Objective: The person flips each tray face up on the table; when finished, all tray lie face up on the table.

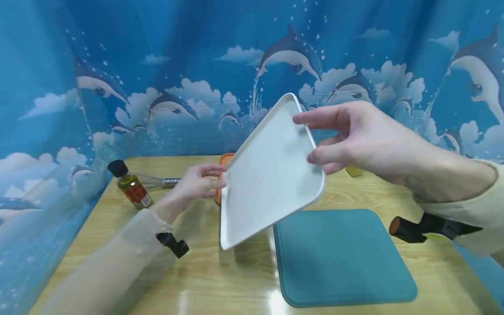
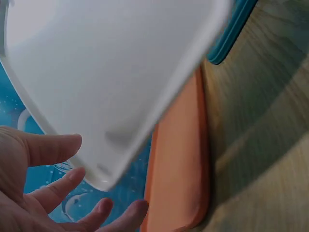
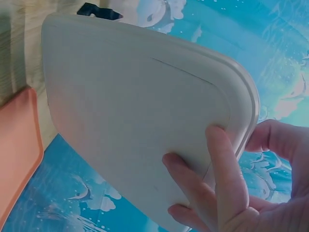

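A white rectangular tray is held up at a steep tilt above the table. My right hand grips its upper right edge, with the thumb on the front face and several fingers spread on the underside, as the right wrist view shows. At the opposite edge, my left hand holds the rim near a corner between thumb and fingertips; the other fingers extend past it in the left wrist view. Behind the white tray is an orange tray, mostly hidden from the head view.
A teal tray lies on the wooden table at the front right. An oil bottle with a black cap stands at the left, beside a wire whisk. Behind my right hand, a yellow object shows partly. A dolphin-print curtain hangs behind.
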Demonstrator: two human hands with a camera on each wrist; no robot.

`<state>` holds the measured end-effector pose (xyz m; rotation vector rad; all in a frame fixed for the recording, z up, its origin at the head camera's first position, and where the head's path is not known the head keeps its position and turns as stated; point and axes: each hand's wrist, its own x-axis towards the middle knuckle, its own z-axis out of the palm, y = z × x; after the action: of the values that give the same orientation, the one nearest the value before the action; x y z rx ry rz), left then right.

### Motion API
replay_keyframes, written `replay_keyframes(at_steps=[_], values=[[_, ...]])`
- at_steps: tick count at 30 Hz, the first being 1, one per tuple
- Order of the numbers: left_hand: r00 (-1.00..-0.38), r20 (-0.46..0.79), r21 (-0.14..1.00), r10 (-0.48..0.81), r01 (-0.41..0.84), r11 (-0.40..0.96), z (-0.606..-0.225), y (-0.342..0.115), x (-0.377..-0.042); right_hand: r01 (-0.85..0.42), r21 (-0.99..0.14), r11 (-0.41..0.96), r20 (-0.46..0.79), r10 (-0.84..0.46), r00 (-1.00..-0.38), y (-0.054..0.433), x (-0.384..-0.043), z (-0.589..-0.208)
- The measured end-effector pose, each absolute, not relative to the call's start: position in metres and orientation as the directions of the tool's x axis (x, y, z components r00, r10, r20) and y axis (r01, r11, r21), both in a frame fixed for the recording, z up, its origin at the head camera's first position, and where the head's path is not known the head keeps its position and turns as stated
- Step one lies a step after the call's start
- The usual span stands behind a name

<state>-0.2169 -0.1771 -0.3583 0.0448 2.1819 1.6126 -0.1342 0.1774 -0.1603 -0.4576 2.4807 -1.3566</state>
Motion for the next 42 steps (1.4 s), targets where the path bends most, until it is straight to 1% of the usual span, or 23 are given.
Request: replay_keyframes(at_steps=[3,7,13,18,24,28,32,35,42], values=[[-0.908,-0.321,0.932,0.269,-0.252,0.262,-0.368,-0.177,-0.215,-0.154,-0.848,0.507,-0.074,-0.402,-0.913,0.18,-0.135,-0.16],[-0.919,-0.307,0.944,0.247,-0.261,0.202,-0.377,-0.177,-0.214,-0.168,-0.852,0.496,-0.059,-0.41,-0.91,0.185,-0.136,-0.161],[-0.937,-0.274,0.954,0.218,-0.237,0.183,-0.382,-0.184,-0.211,-0.149,-0.873,0.464,-0.066,-0.415,-0.908,0.193,-0.137,-0.168],[-0.943,-0.25,0.96,0.221,-0.211,0.186,-0.38,-0.197,-0.206,-0.113,-0.92,0.376,-0.069,-0.438,-0.896,0.198,-0.135,-0.181],[-0.946,-0.254,0.947,0.201,-0.201,0.251,-0.375,-0.221,-0.197,-0.049,-0.953,0.298,-0.099,-0.462,-0.882,0.197,-0.138,-0.209],[-0.942,-0.286,0.915,0.175,-0.214,0.343,-0.369,-0.241,-0.19,0.016,-0.962,0.274,-0.144,-0.455,-0.879,0.198,-0.137,-0.233],[-0.946,-0.302,0.871,0.12,-0.222,0.438,-0.361,-0.258,-0.183,0.065,-0.962,0.264,-0.183,-0.451,-0.874,0.195,-0.138,-0.257],[-0.952,-0.29,0.85,0.094,-0.211,0.483,-0.359,-0.27,-0.177,0.086,-0.964,0.25,-0.195,-0.451,-0.871,0.188,-0.138,-0.274],[-0.963,-0.244,0.82,0.117,-0.14,0.555,-0.361,-0.296,-0.166,0.135,-0.961,0.243,-0.237,-0.465,-0.853,0.17,-0.137,-0.31]])
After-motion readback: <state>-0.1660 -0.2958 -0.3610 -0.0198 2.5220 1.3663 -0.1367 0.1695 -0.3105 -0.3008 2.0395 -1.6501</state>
